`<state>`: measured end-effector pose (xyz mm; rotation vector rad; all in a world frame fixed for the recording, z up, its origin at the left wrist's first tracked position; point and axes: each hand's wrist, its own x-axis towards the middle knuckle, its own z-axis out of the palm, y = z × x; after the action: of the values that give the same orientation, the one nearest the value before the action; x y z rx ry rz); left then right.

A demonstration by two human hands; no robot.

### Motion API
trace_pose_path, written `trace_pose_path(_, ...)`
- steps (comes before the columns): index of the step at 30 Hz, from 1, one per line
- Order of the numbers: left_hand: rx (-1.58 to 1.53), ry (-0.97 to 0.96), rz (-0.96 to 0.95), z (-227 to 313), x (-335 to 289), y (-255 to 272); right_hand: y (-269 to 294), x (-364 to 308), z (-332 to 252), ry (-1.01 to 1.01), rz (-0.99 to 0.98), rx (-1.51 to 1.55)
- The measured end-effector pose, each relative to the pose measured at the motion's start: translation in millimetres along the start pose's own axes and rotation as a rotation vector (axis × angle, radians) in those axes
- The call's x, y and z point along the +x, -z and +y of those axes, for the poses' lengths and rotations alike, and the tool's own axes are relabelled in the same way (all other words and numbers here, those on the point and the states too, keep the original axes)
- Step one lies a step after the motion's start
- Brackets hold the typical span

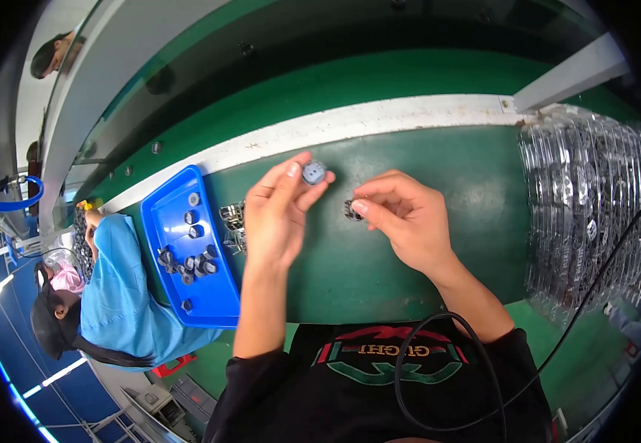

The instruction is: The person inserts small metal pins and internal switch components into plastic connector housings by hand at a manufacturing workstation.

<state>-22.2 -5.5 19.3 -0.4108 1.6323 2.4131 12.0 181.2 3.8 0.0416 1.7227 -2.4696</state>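
Observation:
My left hand pinches a small round part with a grey face and a dark rim, raised above the green table. To its right, my right hand is closed, thumb against fingers, on a small dark, shiny piece whose exact kind is too small to tell. The two pieces are apart. Left of my left forearm lies a blue plastic tray holding several dark round parts. Shiny metal pieces sit between the tray and my left hand, partly hidden by it.
Stacked clear plastic blister trays stand at the right. Beyond a white rail runs a green belt carrying a few small parts. A co-worker in blue is at the left. A black cable crosses the lower right.

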Motion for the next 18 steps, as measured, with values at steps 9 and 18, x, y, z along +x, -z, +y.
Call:
trace_pose_path(9, -0.181, 0.000, -0.148, -28, -24, -35, 5, 1, 3, 0.102, 0.144, 0.014)
trace_pose_path(18, -0.192, -0.006, -0.284, -29, -30, -33, 12, -1, -18, 0.569, 0.254, -0.460)
